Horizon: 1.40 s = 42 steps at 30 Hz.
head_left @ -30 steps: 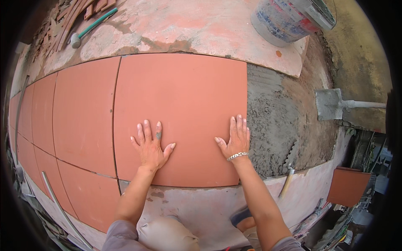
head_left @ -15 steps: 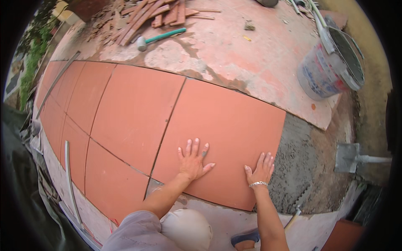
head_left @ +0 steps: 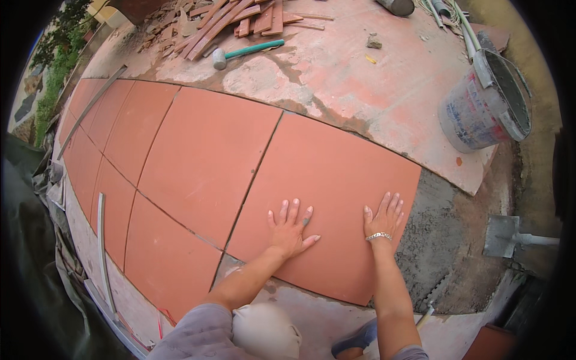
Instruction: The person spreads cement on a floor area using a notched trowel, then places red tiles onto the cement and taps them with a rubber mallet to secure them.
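Note:
Both my palms lie flat on a large terracotta floor tile (head_left: 336, 174), the rightmost of the laid ones. My left hand (head_left: 291, 231) rests near the tile's lower left part with fingers spread. Close to the right edge, my right hand (head_left: 384, 217) is stretched out, a silver bracelet at its wrist. Neither hand holds anything. A dark joint separates this tile from the neighbouring tile (head_left: 210, 162) on its left. Beyond the tile's right edge shows grey wet mortar (head_left: 429, 240).
A mallet (head_left: 219, 59) with a teal handle lies behind the tiles, near a heap of cut tile strips (head_left: 228, 24). A dirty bucket (head_left: 474, 117) stands at the right, above a shovel blade (head_left: 501, 236). Metal bars (head_left: 101, 240) lie at the left.
My right hand has moved up along the tile, farther from its near edge. My left hand stays at about the same place on it. The whole view has shifted slightly.

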Each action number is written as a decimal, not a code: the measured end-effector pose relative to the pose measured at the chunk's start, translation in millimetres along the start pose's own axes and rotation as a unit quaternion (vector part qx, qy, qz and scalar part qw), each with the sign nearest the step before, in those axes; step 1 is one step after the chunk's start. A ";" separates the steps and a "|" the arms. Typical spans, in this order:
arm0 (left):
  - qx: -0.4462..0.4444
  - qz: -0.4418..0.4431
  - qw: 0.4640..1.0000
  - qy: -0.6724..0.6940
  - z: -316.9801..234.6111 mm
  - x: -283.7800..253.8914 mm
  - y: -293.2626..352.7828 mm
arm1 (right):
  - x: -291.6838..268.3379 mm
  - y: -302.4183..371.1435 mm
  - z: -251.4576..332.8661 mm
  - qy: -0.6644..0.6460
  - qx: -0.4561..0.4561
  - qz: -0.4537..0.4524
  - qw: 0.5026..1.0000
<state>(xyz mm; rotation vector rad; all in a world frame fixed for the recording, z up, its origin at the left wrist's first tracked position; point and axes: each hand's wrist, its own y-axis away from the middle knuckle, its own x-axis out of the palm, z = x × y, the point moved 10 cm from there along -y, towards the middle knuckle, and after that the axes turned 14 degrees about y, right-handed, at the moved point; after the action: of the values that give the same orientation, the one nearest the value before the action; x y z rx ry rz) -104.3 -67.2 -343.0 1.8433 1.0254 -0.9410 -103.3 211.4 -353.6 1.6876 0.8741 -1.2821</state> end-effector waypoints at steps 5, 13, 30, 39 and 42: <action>-0.010 0.013 1.000 -0.010 2.9 1.9 0.6 | -21.5 -27.4 15.8 -0.027 -0.004 0.051 0.998; 0.019 -0.028 0.999 0.000 -0.6 -5.0 0.0 | -84.9 -192.0 95.3 0.073 -0.087 0.158 0.981; -0.108 -0.182 0.976 0.040 146.5 -231.5 -388.8 | -51.5 -237.9 103.9 0.056 -0.072 0.268 0.959; -0.282 -0.025 0.959 0.025 196.7 -270.8 -501.8 | -48.7 -242.1 109.3 0.095 -0.080 0.301 0.945; -0.227 0.007 0.974 0.005 195.8 -272.8 -526.0 | -44.9 -242.5 108.3 0.106 -0.073 0.330 0.935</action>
<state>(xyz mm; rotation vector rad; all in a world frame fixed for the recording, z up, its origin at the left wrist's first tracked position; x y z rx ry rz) -723.9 -140.9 -333.6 1.4698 1.1246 -0.6237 -371.9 212.7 -373.5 1.8008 0.4327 -0.5747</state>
